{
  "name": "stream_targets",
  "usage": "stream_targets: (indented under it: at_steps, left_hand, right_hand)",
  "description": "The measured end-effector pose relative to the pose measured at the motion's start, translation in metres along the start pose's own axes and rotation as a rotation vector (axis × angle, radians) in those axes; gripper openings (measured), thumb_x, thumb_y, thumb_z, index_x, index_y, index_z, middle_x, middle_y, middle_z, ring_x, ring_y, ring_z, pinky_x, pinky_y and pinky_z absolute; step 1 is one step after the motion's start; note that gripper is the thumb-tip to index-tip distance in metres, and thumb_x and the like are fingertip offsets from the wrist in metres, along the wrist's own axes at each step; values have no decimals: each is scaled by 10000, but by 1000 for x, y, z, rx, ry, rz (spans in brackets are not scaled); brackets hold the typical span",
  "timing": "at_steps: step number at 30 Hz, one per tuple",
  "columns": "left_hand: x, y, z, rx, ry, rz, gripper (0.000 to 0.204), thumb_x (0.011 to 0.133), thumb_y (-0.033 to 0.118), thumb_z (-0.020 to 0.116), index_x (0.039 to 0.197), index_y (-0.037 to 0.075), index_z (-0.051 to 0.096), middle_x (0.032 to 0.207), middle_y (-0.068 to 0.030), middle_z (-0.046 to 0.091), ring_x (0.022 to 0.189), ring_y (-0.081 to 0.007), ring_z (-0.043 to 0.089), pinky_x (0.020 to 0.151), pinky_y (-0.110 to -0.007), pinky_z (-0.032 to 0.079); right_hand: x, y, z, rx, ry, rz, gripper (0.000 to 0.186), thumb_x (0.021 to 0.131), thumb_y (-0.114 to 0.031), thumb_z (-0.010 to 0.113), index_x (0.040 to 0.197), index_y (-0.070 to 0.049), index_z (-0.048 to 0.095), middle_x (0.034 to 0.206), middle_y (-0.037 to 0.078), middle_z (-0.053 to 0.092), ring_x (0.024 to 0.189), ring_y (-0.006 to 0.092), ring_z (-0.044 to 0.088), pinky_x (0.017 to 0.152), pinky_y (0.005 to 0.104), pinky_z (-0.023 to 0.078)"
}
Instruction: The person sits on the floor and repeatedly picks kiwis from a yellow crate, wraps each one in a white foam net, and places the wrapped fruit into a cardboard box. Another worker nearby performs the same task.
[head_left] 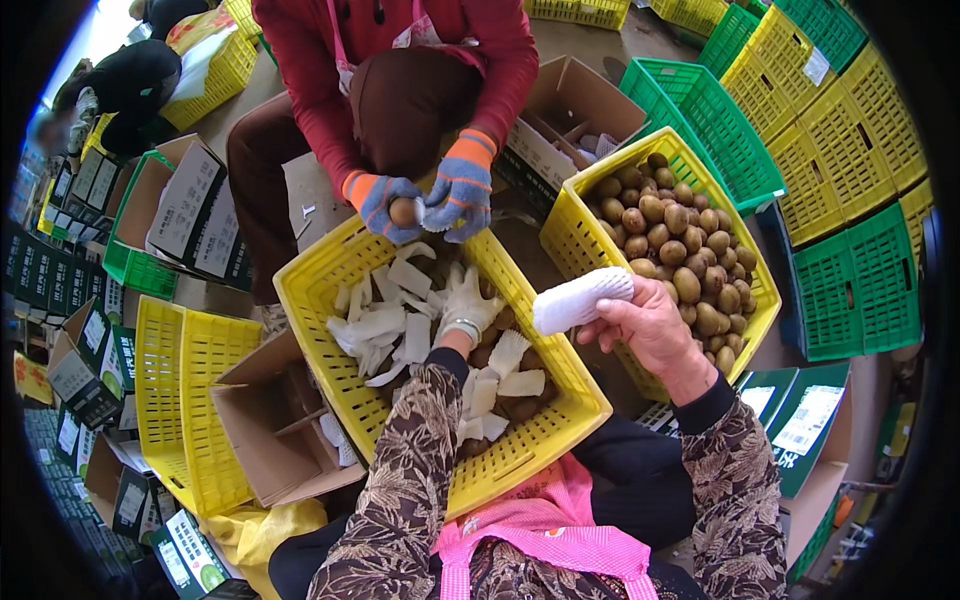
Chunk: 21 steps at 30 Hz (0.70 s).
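In front of me is a yellow crate point(510, 462) with kiwis lying under many loose white foam net sleeves point(405, 335). My left hand point(468, 303), in a white glove, reaches down into it with fingers spread over the kiwis and sleeves. Above the crate's right edge, my bare right hand point(645, 330) pinches one foam net sleeve point(583, 301) between thumb and fingers. Whether a kiwi sits inside that sleeve is hidden. Across from me, a co-worker's gloved hands point(430, 195) hold a kiwi point(405, 212) and the white edge of a sleeve over the crate's far side.
A second yellow crate point(768, 300), heaped with kiwis point(690, 240), stands at my right. Cardboard boxes lie left point(270, 425) and beyond point(580, 95). Nested yellow crates point(165, 400) stand at left; green point(700, 120) and yellow crates point(815, 185) are stacked at far right.
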<state>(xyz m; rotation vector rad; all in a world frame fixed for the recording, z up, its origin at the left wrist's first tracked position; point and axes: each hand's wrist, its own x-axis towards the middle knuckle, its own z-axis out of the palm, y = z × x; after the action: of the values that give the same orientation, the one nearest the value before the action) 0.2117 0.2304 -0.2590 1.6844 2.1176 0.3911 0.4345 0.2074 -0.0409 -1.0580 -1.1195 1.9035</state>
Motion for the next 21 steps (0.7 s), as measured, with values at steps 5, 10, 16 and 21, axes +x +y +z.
stream_targets:
  at_steps: [5, 10, 16, 21]
  left_hand:
    - [11, 14, -7, -14, -392, -84, 741, 767, 318, 699, 1397, 105, 373, 1421, -149, 414, 1212, -359, 502, 1008, -433, 424]
    - [-18, 5, -34, -942, -16, 37, 742, 684, 100, 641, 1373, -8, 387, 1348, -165, 488, 1198, -262, 524, 1028, -320, 399]
    - [-107, 55, -142, -966, -129, 603, 773, 645, -73, 604, 1381, -17, 376, 1358, -146, 483, 1264, -255, 475, 1041, -339, 392]
    - [-134, 54, -156, -720, 17, 817, 798, 604, -67, 598, 1372, -11, 392, 1352, -238, 468, 1277, -395, 437, 1058, -408, 369]
  right_hand:
    - [5, 3, -9, -29, 40, 4, 234, 906, -79, 581, 1117, 22, 594, 952, 139, 688, 723, 174, 690, 532, 221, 536]
    - [8, 12, -8, -137, 45, 30, 293, 939, -115, 549, 1206, 6, 547, 1079, 116, 665, 770, 150, 688, 526, 200, 524]
    - [2, 16, 21, -408, -193, 268, 548, 845, -400, 690, 1252, -74, 522, 1039, 70, 659, 681, 123, 662, 466, 202, 464]
    - [-11, 9, 55, -592, -246, 240, 452, 787, -266, 769, 1137, -38, 597, 878, 61, 690, 591, 111, 647, 454, 199, 447]
